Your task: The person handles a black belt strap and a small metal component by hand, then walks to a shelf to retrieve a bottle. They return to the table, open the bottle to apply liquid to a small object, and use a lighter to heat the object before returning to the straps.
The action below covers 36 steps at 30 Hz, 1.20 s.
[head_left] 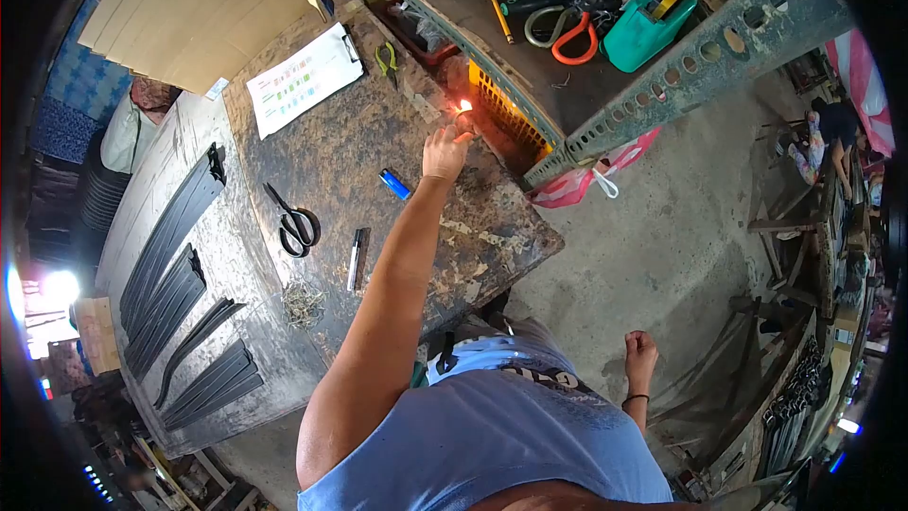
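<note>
One small flame (464, 106) burns beside the yellow basket (506, 107). Our left hand (443, 151) is curled near that basket; our right hand (641, 360) is loosely curled, far from it. We can't tell what hands or basket hold.

Bright blue on the lighter (393, 184). Mottled brown and black on the board (345, 147) beneath the lighter. Left of the lighter, black on the scissors (289, 215) and, farther out, on the strips (173, 218). Above it, yellow-green on the pliers' handles (392, 59); above and left, white with rows of pink, green and blue blocks on the sheet (303, 85). Above and right of it, white and orange in the flame (464, 106), yellow on the crate (498, 107). Below it, light blue with dark lettering on the shirt (501, 435).
</note>
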{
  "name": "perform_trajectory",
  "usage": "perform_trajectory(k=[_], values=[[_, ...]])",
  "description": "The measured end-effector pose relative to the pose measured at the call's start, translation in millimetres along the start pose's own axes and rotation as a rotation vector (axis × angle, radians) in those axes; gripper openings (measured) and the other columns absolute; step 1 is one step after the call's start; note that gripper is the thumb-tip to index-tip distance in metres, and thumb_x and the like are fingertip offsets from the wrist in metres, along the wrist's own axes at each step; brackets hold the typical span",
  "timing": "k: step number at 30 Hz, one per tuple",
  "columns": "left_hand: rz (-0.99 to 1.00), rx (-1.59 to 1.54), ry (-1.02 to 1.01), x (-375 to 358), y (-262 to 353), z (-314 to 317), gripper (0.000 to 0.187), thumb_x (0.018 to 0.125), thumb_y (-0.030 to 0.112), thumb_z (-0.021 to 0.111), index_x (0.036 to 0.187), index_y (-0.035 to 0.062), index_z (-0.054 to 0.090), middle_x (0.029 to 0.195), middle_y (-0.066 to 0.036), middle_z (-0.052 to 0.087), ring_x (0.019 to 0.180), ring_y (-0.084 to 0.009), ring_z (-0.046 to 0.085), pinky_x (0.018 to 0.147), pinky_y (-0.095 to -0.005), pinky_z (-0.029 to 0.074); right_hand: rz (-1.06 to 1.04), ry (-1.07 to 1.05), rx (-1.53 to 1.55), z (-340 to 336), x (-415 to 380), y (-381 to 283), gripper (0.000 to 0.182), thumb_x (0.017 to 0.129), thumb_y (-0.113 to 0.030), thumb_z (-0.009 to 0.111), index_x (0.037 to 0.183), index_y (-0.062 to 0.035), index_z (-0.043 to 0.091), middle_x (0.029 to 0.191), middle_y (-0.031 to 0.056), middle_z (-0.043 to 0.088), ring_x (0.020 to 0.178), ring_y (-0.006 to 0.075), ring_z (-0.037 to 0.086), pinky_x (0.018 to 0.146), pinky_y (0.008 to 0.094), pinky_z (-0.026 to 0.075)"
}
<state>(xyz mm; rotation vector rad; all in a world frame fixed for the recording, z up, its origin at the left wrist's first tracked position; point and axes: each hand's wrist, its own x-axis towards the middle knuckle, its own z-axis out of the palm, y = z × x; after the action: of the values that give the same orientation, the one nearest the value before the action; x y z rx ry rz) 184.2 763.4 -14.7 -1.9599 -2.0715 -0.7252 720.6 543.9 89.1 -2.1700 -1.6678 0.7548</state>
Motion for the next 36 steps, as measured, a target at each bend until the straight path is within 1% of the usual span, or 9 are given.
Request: perform_trajectory(k=[5, 7, 11, 14, 16, 19, 23, 30, 36], values=[[-0.061, -0.125, 0.031, -3.4, 3.7, -12.9, 0.017, 0.081, 0.026, 0.070, 0.093, 0.0155, 0.067, 0.089, -0.007, 0.058, 0.084, -0.0298, 0.062, 0.070, -0.0440, 0.050, -0.035, -0.011, -0.089, -8.0, -2.0, -8.2, 0.022, 0.089, -0.020, 0.067, 0.089, 0.0015, 0.065, 0.079, 0.0172, 0.065, 0.073, 0.0291, 0.065, 0.068, 0.0379, 0.050], [-0.211, -0.254, 0.132, -6.0, 20.3, -36.7, 0.017, 0.085, 0.023, 0.069, 0.096, 0.0112, 0.066, 0.089, -0.009, 0.059, 0.083, -0.0320, 0.062, 0.069, -0.0447, 0.050, 0.011, -0.001, 0.005, -7.2, 2.3, -16.6, 0.020, 0.089, -0.019, 0.066, 0.092, 0.0008, 0.066, 0.080, 0.0161, 0.066, 0.074, 0.0267, 0.065, 0.069, 0.0375, 0.050], [-0.349, -0.416, 0.081, -59.7, 58.2, -79.6, 0.010, 0.088, 0.014, 0.066, 0.096, 0.0084, 0.065, 0.086, -0.012, 0.058, 0.076, -0.0338, 0.061, 0.064, -0.0445, 0.049, -0.032, 0.031, 0.088, 15.4, 18.9, -17.4, 0.017, 0.090, -0.017, 0.064, 0.094, -0.0001, 0.067, 0.086, 0.0151, 0.068, 0.080, 0.0244, 0.065, 0.072, 0.0367, 0.050], [-0.314, -0.558, 0.028, -121.7, 91.7, -110.0, 0.007, 0.088, 0.010, 0.066, 0.093, 0.0050, 0.066, 0.081, -0.013, 0.058, 0.065, -0.0298, 0.058, 0.059, -0.0384, 0.048, -0.277, 0.044, 0.245, 48.6, 40.0, -71.0, 0.016, 0.090, -0.015, 0.064, 0.097, -0.0010, 0.068, 0.092, 0.0145, 0.068, 0.085, 0.0252, 0.064, 0.077, 0.0351, 0.050], [-0.411, -0.564, -0.106, -163.7, 106.6, -130.1, 0.007, 0.088, 0.010, 0.067, 0.093, 0.0049, 0.066, 0.083, -0.013, 0.059, 0.065, -0.0289, 0.059, 0.058, -0.0365, 0.048, -0.370, -0.012, 0.275, 68.3, 49.3, -129.8, 0.014, 0.090, -0.014, 0.064, 0.098, -0.0023, 0.068, 0.092, 0.0145, 0.067, 0.086, 0.0264, 0.064, 0.078, 0.0351, 0.050], [-0.447, -0.601, -0.133, -207.5, 120.8, -162.5, 0.008, 0.087, 0.009, 0.067, 0.094, 0.0048, 0.067, 0.086, -0.014, 0.061, 0.068, -0.0282, 0.062, 0.060, -0.0345, 0.049, -0.581, -0.110, 0.369, 113.7, 69.9, -196.7, 0.013, 0.089, -0.013, 0.064, 0.098, -0.0039, 0.068, 0.092, 0.0153, 0.067, 0.087, 0.0309, 0.064, 0.077, 0.0366, 0.050], [-0.572, -0.602, -0.102, -247.1, 105.6, -201.6, 0.009, 0.085, 0.006, 0.069, 0.095, 0.0048, 0.067, 0.086, -0.012, 0.062, 0.070, -0.0281, 0.064, 0.059, -0.0338, 0.051, -0.750, 0.012, 0.294, 188.3, 108.8, -238.7, 0.012, 0.087, -0.013, 0.065, 0.096, -0.0043, 0.067, 0.089, 0.0153, 0.066, 0.086, 0.0357, 0.062, 0.078, 0.0437, 0.048], [-0.707, -0.350, 0.090, -294.0, 41.1, -254.6, 0.007, 0.087, 0.005, 0.067, 0.095, 0.0037, 0.067, 0.084, -0.011, 0.060, 0.073, -0.0220, 0.059, 0.063, -0.0317, 0.047, -0.646, 0.142, 0.080, 225.6, 116.5, -264.3, 0.011, 0.084, -0.018, 0.068, 0.092, -0.0101, 0.067, 0.090, 0.0126, 0.065, 0.089, 0.0355, 0.059, 0.077, 0.0471, 0.047], [-0.798, -0.311, 0.092, -317.1, 38.6, -278.5, 0.006, 0.088, 0.005, 0.067, 0.093, 0.0022, 0.067, 0.078, -0.008, 0.056, 0.068, -0.0176, 0.055, 0.059, -0.0298, 0.043, -0.462, 0.193, -0.137, 230.9, 110.7, -275.9, 0.013, 0.082, -0.025, 0.071, 0.089, -0.0149, 0.067, 0.093, 0.0086, 0.062, 0.091, 0.0336, 0.060, 0.076, 0.0495, 0.047]])
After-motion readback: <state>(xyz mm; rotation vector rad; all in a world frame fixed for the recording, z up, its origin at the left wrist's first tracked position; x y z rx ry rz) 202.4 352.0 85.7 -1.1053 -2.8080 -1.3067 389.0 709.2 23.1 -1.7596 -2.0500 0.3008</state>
